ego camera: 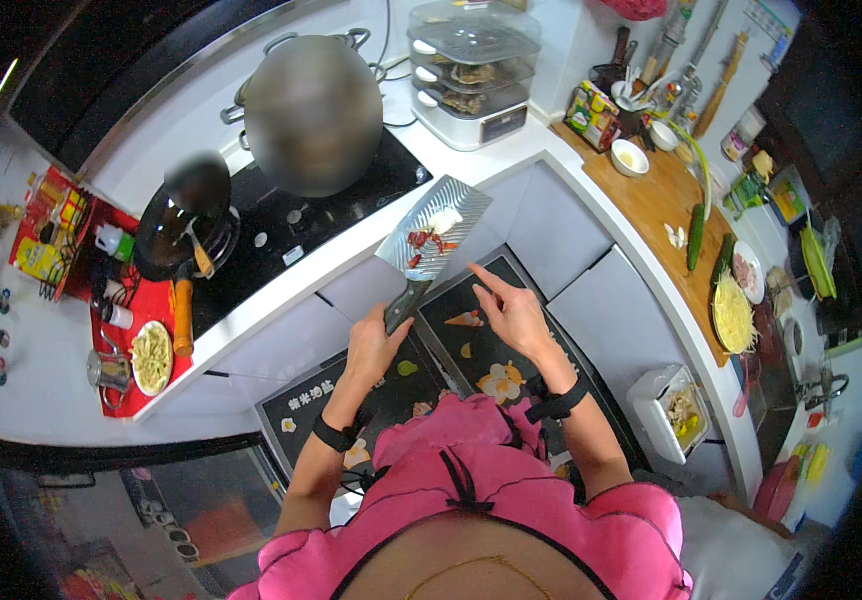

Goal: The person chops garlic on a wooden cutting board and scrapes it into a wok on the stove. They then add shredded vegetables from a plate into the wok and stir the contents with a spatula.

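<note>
My left hand (371, 341) grips the dark handle of a cleaver (461, 199), its broad blade held flat in front of the counter edge. Chopped red pieces, probably chili (420, 241), and a small white heap (444, 220), perhaps minced garlic, lie on the rippled blade. To the right of the handle, my right hand (513, 315) holds nothing; its index finger points toward the blade without touching it. Beyond the cleaver is a black cooktop (303, 217). A dark wok (152, 232) with a spatula (201, 251) sits at its left.
A bowl of pale strips (152, 358) is at the left. The wooden board (648, 214) on the right bears cucumbers (696, 236), a white bowl (630, 158) and a mound of pale shreds (733, 319). A tiered steamer (472, 82) stands behind; a waste bin (648, 409) hangs at right.
</note>
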Tool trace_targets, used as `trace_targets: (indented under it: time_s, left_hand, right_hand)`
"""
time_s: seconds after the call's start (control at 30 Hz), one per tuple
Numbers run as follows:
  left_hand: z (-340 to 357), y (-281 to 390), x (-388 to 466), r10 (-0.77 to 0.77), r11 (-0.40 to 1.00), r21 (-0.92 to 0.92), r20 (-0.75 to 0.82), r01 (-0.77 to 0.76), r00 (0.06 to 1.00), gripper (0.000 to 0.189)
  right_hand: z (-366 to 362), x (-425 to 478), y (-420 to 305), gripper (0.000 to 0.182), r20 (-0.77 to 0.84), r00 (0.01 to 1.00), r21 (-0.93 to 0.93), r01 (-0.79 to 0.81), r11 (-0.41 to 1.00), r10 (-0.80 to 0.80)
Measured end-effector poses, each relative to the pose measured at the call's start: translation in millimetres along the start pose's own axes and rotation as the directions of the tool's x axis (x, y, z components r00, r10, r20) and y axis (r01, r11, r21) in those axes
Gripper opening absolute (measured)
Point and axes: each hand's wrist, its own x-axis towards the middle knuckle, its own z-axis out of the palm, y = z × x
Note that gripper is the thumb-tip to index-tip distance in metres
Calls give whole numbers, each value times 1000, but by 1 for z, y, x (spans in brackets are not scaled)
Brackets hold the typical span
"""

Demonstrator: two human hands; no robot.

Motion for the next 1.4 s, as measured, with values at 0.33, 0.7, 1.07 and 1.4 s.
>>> trace_targets:
  time_s: [0.33,0.7,1.07,1.4]
  left_hand:
    - [11,6,8,53,997,49,31,-54,998,32]
    - [16,12,11,82,995,48,53,-84,995,32]
    - [3,11,6,48,998,38,54,-50,997,32]
    - [-20,10,-8,-51,999,9,-42,51,998,29]
  right_hand:
    - [-19,-11,26,35,-183,969,79,-153,985,165]
    - [-154,-49,41,67,-829,422,397,-15,918,366]
    - [-95,-26,52,68,-577,692,487,-135,863,434]
    - [-56,-1,58,64,-346,850,514,-184,838,398]
